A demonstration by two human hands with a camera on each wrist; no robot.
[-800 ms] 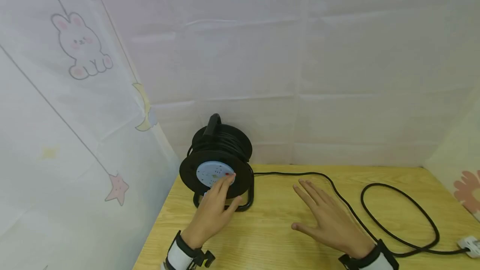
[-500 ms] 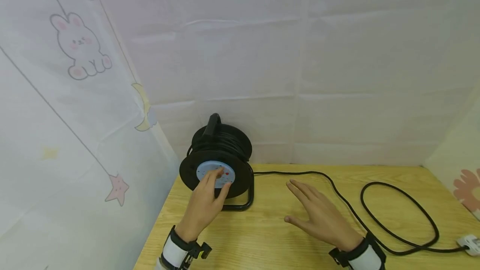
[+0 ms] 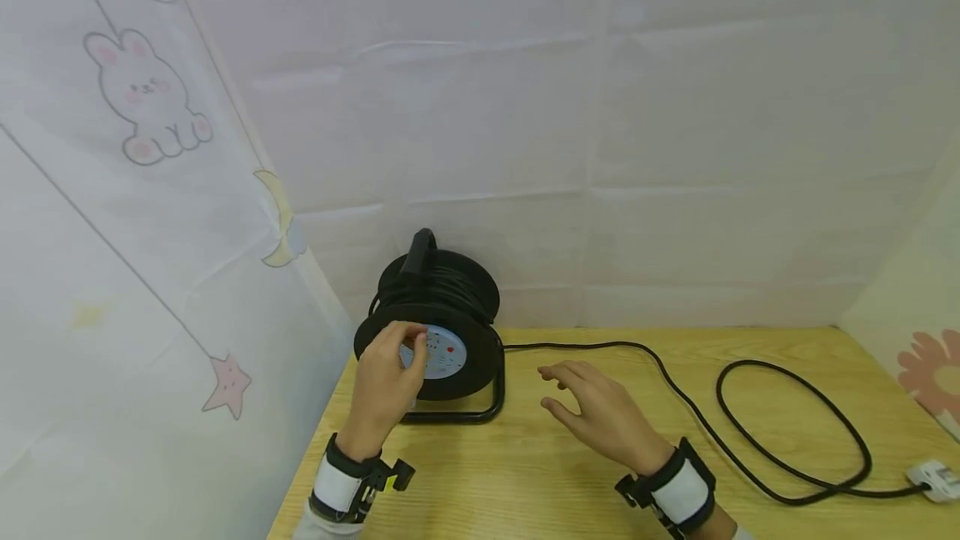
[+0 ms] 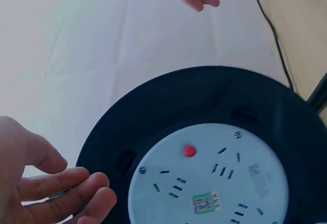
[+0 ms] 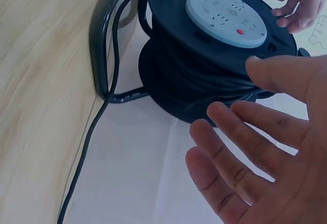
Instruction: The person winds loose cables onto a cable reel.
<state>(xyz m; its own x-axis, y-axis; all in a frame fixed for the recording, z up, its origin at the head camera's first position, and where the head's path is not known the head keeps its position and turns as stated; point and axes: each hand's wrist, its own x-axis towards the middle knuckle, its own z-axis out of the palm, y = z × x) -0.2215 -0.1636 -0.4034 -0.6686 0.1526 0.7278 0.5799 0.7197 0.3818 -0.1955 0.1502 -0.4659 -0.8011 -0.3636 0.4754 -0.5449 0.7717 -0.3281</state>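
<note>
A black cable reel (image 3: pixel 442 286) with wound cable stands on the table, its pale blue socket panel (image 3: pixel 447 361) facing forward. My left hand (image 3: pixel 381 386) hovers at the reel's left front, fingers loosely bent, hiding part of the panel. In the left wrist view its fingertips (image 4: pixel 104 196) overlap the black rim; nothing lies between them and the thumb. A red button (image 4: pixel 189 151) shows on the panel. To the right of the reel, my right hand (image 3: pixel 607 415) is held above the table with relaxed, spread fingers (image 5: pixel 217 175), apart from the reel and holding nothing.
Black cable (image 3: pixel 643 347) runs from the reel to the right, makes a loop and ends at a white plug (image 3: pixel 933 480) near the table's right side. The reel has a tubular stand (image 3: pixel 450 417) and a top handle (image 3: pixel 417 255). A pale sheet (image 3: pixel 525 132) hangs behind.
My left hand has drawn away leftward from the middle of the socket panel, uncovering the red button. The right hand has moved left and its fingers have bent more. The reel stays put.
</note>
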